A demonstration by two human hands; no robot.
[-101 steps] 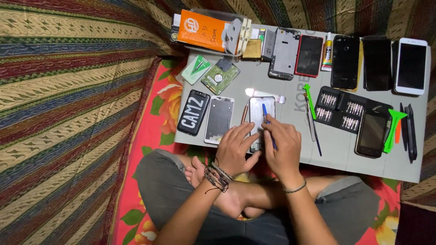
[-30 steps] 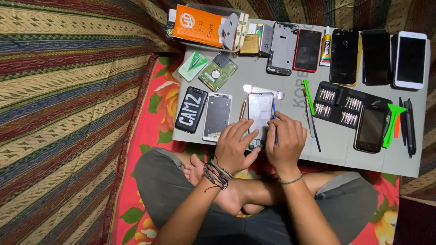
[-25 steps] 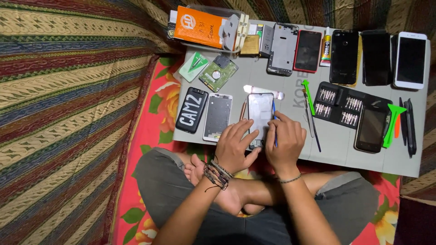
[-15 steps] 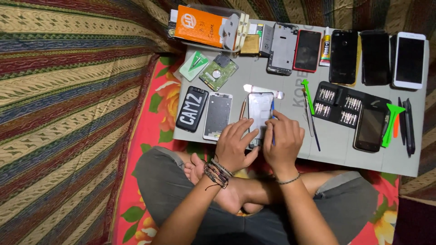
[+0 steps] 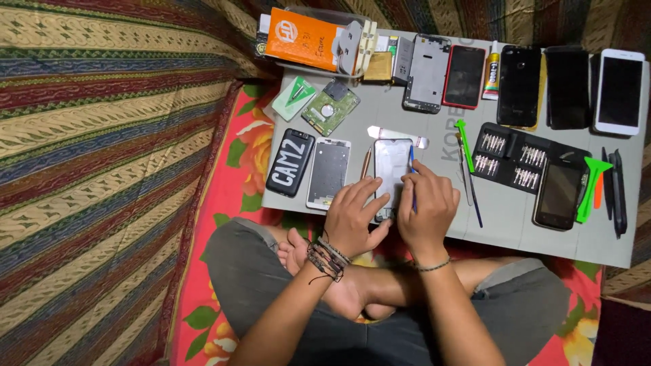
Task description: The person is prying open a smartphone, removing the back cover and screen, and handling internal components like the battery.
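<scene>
The black bit case point(image 5: 519, 159) on the grey counter point(image 5: 515, 217) is lying open with rows of silvery screwdriver bits in its slots, and a dark phone point(image 5: 559, 196) is resting on its right end. The left hand point(image 5: 352, 217) is pressing flat, fingers spread, on the lower edge of the white-backed phone point(image 5: 393, 169), while the right hand point(image 5: 427, 210) is gripping a thin blue tool point(image 5: 412, 179), tip probably touching the phone's right edge. Compared with a few seconds ago, the blue tool is sitting further right, and both hands are still parked on the same phone.
</scene>
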